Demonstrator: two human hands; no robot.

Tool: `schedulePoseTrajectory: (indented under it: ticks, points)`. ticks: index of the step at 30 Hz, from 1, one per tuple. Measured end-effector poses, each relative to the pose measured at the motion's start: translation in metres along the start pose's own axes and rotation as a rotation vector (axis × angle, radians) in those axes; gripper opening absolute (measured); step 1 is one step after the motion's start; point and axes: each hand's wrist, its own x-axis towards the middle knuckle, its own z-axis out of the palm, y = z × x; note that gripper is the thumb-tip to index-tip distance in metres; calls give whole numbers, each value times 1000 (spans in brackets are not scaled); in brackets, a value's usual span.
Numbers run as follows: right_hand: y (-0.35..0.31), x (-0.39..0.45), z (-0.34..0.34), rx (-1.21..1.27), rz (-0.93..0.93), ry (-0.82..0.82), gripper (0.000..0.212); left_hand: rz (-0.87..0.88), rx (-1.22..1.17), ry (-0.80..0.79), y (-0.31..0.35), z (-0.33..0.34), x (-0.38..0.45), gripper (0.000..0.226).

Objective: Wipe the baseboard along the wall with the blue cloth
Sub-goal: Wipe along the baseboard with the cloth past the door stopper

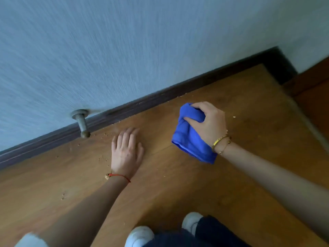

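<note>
- The blue cloth [191, 134] is bunched in my right hand [208, 123], held above the floor near the middle right of the view, with its loose end hanging toward me. I judge it is gathered into a pad so that one thick fold can press against the trim.
- My right hand is closed around the cloth, thumb on the left side and fingers curled over the top. It sits near the baseboard [142, 102] but apart from it, so I read the wiping as not yet in contact at this spot.
- The baseboard is the dark strip where the wall [106, 50] meets the floor [195, 184]. It runs from the near left to the far right, then turns at a corner.
- My left hand [127, 150] is open, palm down and fingers spread flat on the floor, holding nothing. It looks like a brace for a crouched body, which leaves the right arm free to sweep.
- A metal door stopper [81, 123] juts from the wall just above the baseboard, to the left of my left hand. The cloth will have to work around it.
- Crumbs [106, 134] lie scattered on the floor along the baseboard, thickest around the stopper.
- White shoes [140, 236] at the near edge point toward the wall, which fits a squat facing it.
</note>
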Motion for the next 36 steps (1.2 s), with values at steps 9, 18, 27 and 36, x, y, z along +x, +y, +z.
schedulePoseTrajectory:
  ticks: [9,18,27,36]
  points:
    - [33,12,-55,-90,96,55,20,79,-112,-69,74,3,46,49]
    - [125,49,-39,-37,113,71,21,26,-55,-35,76,38,66,47]
    - [168,89,-18,79,19,94,19,-24,88,-42,95,53,82,50]
    - [179,99,-35,148,115,137,23,-24,131,-52,141,48,84,47]
